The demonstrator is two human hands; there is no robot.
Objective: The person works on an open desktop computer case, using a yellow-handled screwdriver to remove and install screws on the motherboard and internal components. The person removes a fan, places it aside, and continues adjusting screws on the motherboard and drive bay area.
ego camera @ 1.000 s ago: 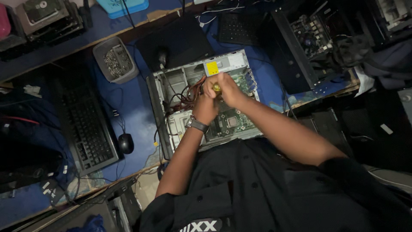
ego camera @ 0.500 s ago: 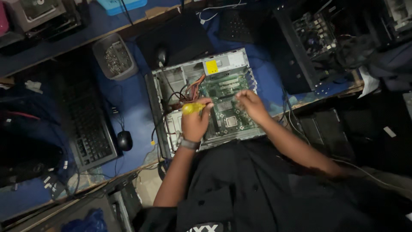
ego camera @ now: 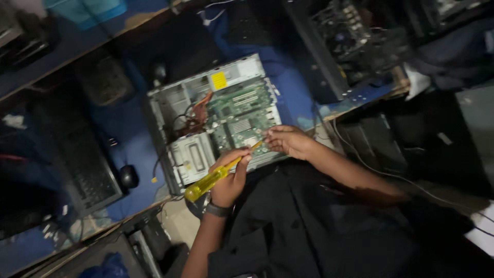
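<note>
An open grey computer case (ego camera: 170, 110) lies on the blue bench with its green motherboard (ego camera: 242, 116) exposed. My left hand (ego camera: 230, 175) grips a yellow-handled screwdriver (ego camera: 208, 181) whose shaft points up and right toward the board's near edge. My right hand (ego camera: 288, 140) rests at the near right corner of the board, fingers pinched close to the screwdriver's tip. A watch (ego camera: 217, 209) sits on my left wrist. Red cables (ego camera: 198, 110) run inside the case, left of the board.
A black keyboard (ego camera: 85, 164) and a mouse (ego camera: 128, 176) lie left of the case. Another opened machine (ego camera: 350, 36) stands at the back right. A dark round-cornered device (ego camera: 105, 80) sits behind the case. Cables (ego camera: 370, 170) trail at the right.
The screwdriver has moved from over the middle of the case to its near edge, now held in my left hand alone. My right hand dropped to the board's near right corner. The view shifted.
</note>
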